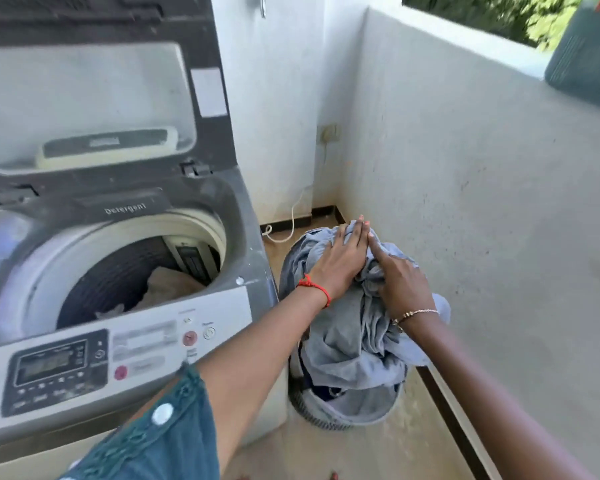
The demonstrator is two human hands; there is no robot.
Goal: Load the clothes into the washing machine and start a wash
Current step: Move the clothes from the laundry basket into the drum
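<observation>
Clearly, from the head view, our left hand [340, 263] lies flat and our right hand [400, 284] bunches the soft, limp grey-blue cotton garment [352, 344] heaped in the round laundry basket [326, 415] beside the grey top-loading washing machine [174, 271]; we judge it light, best gathered by its thick folds.

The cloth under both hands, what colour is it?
Light grey-blue cloth, plain with no pattern, seen in the head view.

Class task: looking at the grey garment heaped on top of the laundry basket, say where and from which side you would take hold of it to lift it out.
Probably grip the grey garment at its bunched crest, from above, where the left hand and right hand rest. The folds gather there, and its lower edge drapes over the basket rim.
</observation>
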